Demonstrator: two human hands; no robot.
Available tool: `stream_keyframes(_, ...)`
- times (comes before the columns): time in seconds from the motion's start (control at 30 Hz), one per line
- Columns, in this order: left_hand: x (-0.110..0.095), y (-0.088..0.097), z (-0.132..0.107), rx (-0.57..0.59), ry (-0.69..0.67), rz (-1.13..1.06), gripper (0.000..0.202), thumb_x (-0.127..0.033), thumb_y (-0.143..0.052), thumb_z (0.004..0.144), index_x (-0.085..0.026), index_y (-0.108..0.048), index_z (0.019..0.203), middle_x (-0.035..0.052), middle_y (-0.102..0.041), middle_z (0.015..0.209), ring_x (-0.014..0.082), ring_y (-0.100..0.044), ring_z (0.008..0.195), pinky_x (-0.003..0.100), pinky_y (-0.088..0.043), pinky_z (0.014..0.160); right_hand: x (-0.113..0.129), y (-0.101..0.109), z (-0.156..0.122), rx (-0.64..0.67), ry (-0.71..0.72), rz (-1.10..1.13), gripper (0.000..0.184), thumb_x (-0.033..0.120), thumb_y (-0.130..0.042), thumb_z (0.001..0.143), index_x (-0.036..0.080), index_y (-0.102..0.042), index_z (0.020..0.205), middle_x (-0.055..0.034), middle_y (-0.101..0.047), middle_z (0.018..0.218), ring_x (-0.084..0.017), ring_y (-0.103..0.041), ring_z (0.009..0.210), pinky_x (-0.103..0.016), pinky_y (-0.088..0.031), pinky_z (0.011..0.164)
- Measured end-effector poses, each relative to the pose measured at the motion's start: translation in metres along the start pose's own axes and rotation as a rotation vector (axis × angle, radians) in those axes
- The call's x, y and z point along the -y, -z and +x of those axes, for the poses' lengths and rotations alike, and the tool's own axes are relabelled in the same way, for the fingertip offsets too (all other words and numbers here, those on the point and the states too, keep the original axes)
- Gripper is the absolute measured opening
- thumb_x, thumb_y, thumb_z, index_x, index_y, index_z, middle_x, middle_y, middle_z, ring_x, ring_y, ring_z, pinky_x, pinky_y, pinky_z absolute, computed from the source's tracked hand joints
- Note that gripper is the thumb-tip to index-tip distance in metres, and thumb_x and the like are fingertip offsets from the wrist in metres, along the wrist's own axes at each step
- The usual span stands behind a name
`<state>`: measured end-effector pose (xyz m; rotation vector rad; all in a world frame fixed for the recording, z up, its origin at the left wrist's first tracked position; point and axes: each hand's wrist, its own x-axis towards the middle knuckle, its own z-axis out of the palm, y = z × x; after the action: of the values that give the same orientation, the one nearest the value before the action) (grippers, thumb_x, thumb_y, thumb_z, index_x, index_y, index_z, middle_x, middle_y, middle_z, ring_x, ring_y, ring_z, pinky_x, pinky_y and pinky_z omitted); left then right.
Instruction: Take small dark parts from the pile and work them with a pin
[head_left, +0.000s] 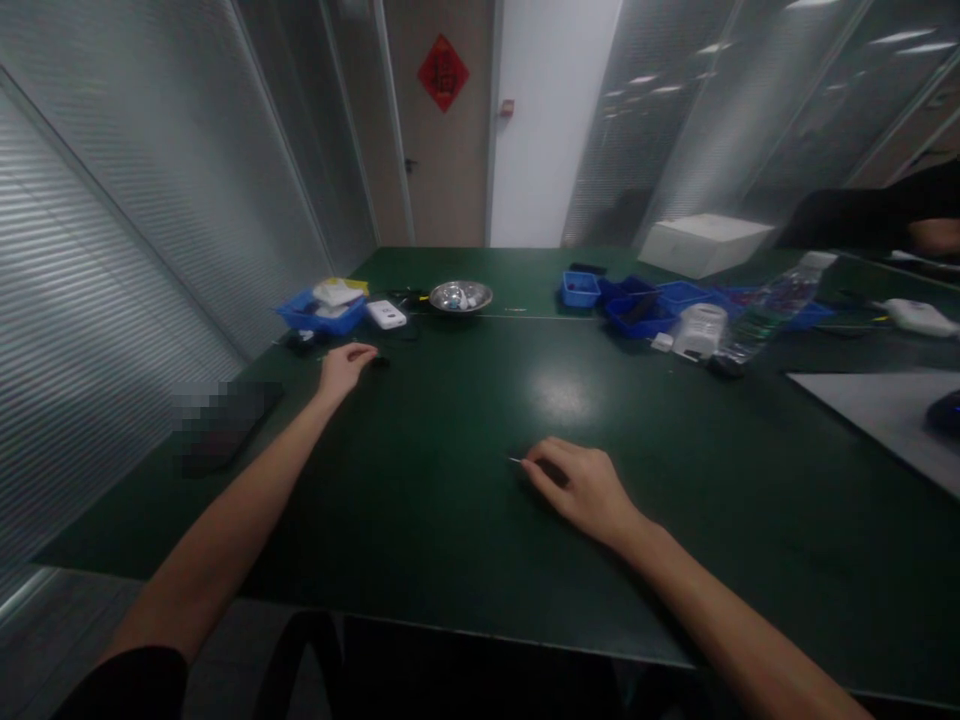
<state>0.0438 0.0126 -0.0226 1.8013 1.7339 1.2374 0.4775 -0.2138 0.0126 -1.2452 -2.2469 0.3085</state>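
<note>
My left hand (346, 368) is stretched out to the far left of the green table, its thumb and fingertips pinched together. A small black object (381, 361) shows right at those fingertips; its kind is too dark and blurred to tell. Nearer and right of the middle, my right hand (583, 486) lies low over the table with curled fingers. From its pinch sticks out a thin, pale, pin-like piece (515, 460) pointing left; the rest of it is hidden by the fingers.
Behind my left hand stand a filled blue tray (341, 322), a white device (386, 315) and a metal bowl (460, 297) with small items. Several blue bins (580, 290), a plastic bottle (780, 305) and a white box (703, 245) are back right. A person's arm shows far right.
</note>
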Motion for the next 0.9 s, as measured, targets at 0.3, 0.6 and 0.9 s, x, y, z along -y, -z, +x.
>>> stream_keyframes(0.3,0.004,-0.004,0.004,0.074,0.002,0.04,0.023,-0.039,-0.073,0.084,-0.021,-0.081,0.098,0.0084,-0.078,0.104,0.0271,-0.069,0.098,0.034,-0.049,0.086,-0.002,-0.001,0.0,0.01,0.0,0.009,0.022,0.035,-0.05,0.104,0.023,-0.067,0.097,-0.0023,-0.071,0.09,-0.014,-0.062,0.067,-0.027,-0.045,0.062)
stream_keyframes(0.6,0.002,-0.001,-0.002,0.007,-0.078,0.211,0.026,-0.045,-0.071,0.085,-0.021,-0.081,0.092,0.0084,-0.074,0.098,0.0243,-0.064,0.084,0.034,-0.048,0.078,0.0,0.001,0.001,0.019,-0.009,0.011,0.024,0.037,-0.05,0.104,0.023,-0.067,0.097,-0.0027,-0.071,0.09,-0.014,-0.062,0.067,-0.027,-0.045,0.062)
stream_keyframes(0.9,-0.012,0.007,-0.021,0.176,-0.492,0.494,0.028,-0.029,-0.055,0.098,-0.018,-0.074,0.115,0.0136,-0.069,0.115,0.0298,-0.061,0.109,0.043,-0.048,0.097,0.0,0.0,0.0,0.04,-0.016,0.008,0.022,0.036,-0.05,0.104,0.023,-0.067,0.097,-0.0018,-0.07,0.089,-0.014,-0.061,0.068,-0.027,-0.044,0.064)
